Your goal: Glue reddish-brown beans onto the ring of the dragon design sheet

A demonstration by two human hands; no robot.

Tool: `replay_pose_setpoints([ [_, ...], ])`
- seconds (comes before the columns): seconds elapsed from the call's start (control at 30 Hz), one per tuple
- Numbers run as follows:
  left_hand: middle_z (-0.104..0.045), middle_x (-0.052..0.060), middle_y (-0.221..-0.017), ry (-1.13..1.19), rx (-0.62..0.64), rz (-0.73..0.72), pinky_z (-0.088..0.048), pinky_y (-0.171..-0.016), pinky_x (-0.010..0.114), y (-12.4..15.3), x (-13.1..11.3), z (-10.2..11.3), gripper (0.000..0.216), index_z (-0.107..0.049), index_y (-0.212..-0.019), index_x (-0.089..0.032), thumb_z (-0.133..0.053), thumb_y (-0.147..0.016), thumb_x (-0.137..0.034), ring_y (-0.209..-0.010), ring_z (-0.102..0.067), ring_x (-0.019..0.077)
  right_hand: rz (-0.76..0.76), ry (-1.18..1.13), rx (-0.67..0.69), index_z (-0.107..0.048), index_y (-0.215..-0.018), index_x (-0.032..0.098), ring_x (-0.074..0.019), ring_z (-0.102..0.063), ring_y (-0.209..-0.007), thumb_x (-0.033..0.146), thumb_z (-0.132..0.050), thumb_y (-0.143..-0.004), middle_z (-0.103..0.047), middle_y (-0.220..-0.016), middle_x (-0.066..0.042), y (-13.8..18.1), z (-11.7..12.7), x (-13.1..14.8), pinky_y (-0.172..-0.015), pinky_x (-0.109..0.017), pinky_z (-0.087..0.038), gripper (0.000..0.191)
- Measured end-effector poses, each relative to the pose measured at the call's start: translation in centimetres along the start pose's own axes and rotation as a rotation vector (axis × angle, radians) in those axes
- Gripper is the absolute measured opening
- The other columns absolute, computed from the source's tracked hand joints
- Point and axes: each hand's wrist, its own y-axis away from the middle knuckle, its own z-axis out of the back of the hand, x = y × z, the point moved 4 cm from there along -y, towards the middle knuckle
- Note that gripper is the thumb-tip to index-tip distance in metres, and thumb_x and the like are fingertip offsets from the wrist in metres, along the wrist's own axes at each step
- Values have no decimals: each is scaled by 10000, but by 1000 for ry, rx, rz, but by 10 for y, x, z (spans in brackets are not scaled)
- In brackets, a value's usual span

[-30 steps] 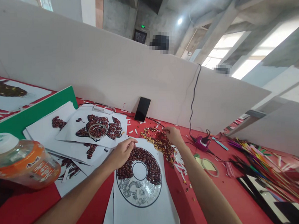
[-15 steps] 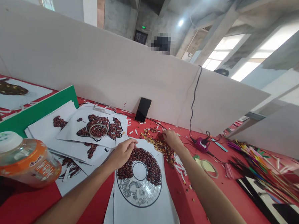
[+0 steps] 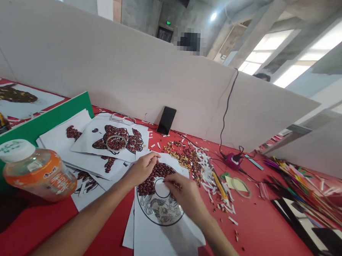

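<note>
The fingers [image 3: 172, 177] of your right hand [image 3: 186, 193] are bunched into a pinch over the round drawing [image 3: 163, 211], at the edge of its white centre circle [image 3: 159, 188]. Can't tell if there's a bean in there or if they touch the paper. Your left hand [image 3: 143, 167] is right at the drawing's upper left, fingertips curled together, and I can't tell if it's got anything either. The drawing's on a white paper sheet [image 3: 150, 241] between your forearms: upper ring packed with smooth, shiny, oval dark red beans [image 3: 147, 186], lower part just grey line art in a thick black outline. Just past it you've got a loose heap of small yellow and reddish seeds [image 3: 186, 157], then thin white paper strips [image 3: 205, 171] beside a slim yellow tool [image 3: 219, 184]. Off left, a bean-covered animal picture [image 3: 136, 142] and a clear jar [image 3: 42, 174] with an orange label. Bench [image 3: 257, 235] is red.
</note>
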Motion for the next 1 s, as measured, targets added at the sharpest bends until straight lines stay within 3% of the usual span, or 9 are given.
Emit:
replay_pose_setpoints([
  [0.13,-712,31,-985,19,-1,-30,-493,-879,309,-1,1,-1,364,-659,-1169,-229,-345,-1041,-363,-939,-661,198,163,70,81,-714,-953,255,-155,-675,-883,144,-660,-946,-728,-933,10,22,-39,42,-827,-277,-459,124],
  [0.27,-706,25,-957,38,-8,-34,-494,-859,299,-2,3,-2,362,-666,-1156,-226,-346,-1043,-352,-909,-662,190,202,189,73,-709,-957,258,-151,-640,-863,156,-663,-961,-715,-936,15,22,-56,48,-814,-294,-396,112],
  [0.57,-702,23,-961,38,-9,-51,-483,-862,291,-2,3,-2,346,-660,-1136,-229,-347,-1038,-339,-914,-655,187,183,147,64,-730,-948,270,-151,-623,-857,174,-687,-946,-691,-921,15,24,-64,43,-793,-285,-395,105],
  [0.73,-697,26,-967,39,-6,-50,-479,-886,299,-2,3,-1,346,-657,-1147,-225,-351,-1038,-344,-933,-653,191,215,117,-14,-720,-1015,257,-168,-611,-866,159,-609,-975,-684,-961,-19,31,-59,46,-778,-303,-402,153],
  [1.0,-698,17,-968,37,-9,-45,-474,-877,291,-1,0,0,336,-652,-1125,-227,-348,-1042,-342,-926,-657,184,406,439,-41,-665,-1193,242,-222,-550,-905,173,-625,-934,-684,-1046,-55,47,-59,57,-818,-384,-357,271],
])
